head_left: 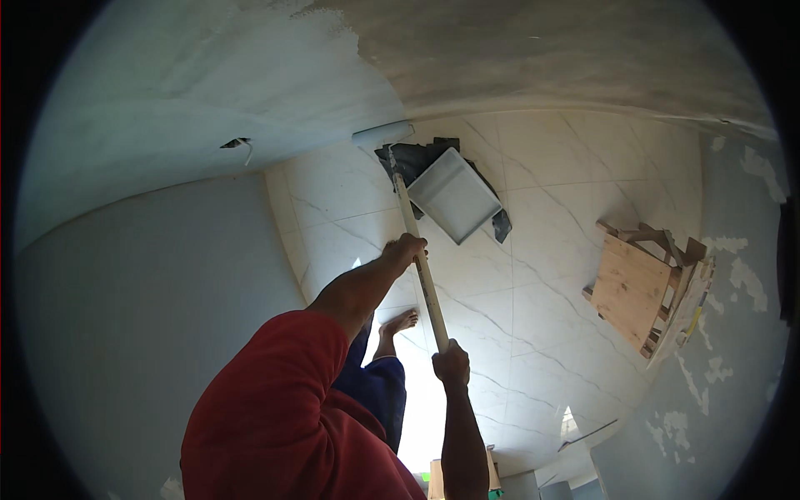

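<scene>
The left hand (406, 250) and the right hand (451, 364) both hold a long pole (427, 292), with the fingers curled tight around it. The left hand is up near the middle, and the right hand is lower, at five o'clock. At the far end, at twelve o'clock, a pale blue roller (382, 134) is at the foot of the wall. It is hard to tell if it is touching.

The wall looks about half painted. From ten to twelve o'clock, the blue part (292, 92) looks done, apart from a hole with a wire (239, 144). From twelve to two o'clock, the brown part (550, 58) looks left to do.

A paint tray (456, 196) sits between one and two o'clock, on a black sheet (423, 157) over the floor (550, 267). How much paint it has is hard to tell. A wooden stool (632, 287) is at three o'clock.
</scene>
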### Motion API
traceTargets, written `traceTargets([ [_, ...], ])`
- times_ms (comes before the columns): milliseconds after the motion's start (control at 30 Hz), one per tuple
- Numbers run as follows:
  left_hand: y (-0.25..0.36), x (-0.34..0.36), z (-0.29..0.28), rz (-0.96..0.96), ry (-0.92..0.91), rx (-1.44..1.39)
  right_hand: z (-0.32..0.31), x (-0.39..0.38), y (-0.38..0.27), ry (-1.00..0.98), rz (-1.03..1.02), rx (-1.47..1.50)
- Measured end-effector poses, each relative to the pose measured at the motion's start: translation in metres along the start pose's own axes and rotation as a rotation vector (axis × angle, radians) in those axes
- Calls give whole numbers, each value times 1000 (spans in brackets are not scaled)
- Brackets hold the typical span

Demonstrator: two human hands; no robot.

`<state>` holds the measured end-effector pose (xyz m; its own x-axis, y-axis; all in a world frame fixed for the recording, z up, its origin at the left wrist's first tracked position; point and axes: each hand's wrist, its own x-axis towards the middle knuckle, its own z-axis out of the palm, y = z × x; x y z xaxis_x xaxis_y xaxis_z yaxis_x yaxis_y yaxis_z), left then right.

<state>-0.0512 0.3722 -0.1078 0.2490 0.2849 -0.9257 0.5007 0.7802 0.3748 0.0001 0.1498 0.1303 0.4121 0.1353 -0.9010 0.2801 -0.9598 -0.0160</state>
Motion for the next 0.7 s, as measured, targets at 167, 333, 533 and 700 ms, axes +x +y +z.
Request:
traceTargets([
  [167, -17, -68, 14, 77, -9, 53, 13, -53, 50, 25, -21, 4],
  [333, -35, -124, 14, 86, 6, -65, 34, -111, 97, 60, -83, 34],
  [533, -37, -218, 39, 88, 76, -63, 69, -161, 146, 175, -164, 135],
  [700, -53, -264, 27, 201, 74, -83, 87, -202, 161, 173, -226, 159],
])
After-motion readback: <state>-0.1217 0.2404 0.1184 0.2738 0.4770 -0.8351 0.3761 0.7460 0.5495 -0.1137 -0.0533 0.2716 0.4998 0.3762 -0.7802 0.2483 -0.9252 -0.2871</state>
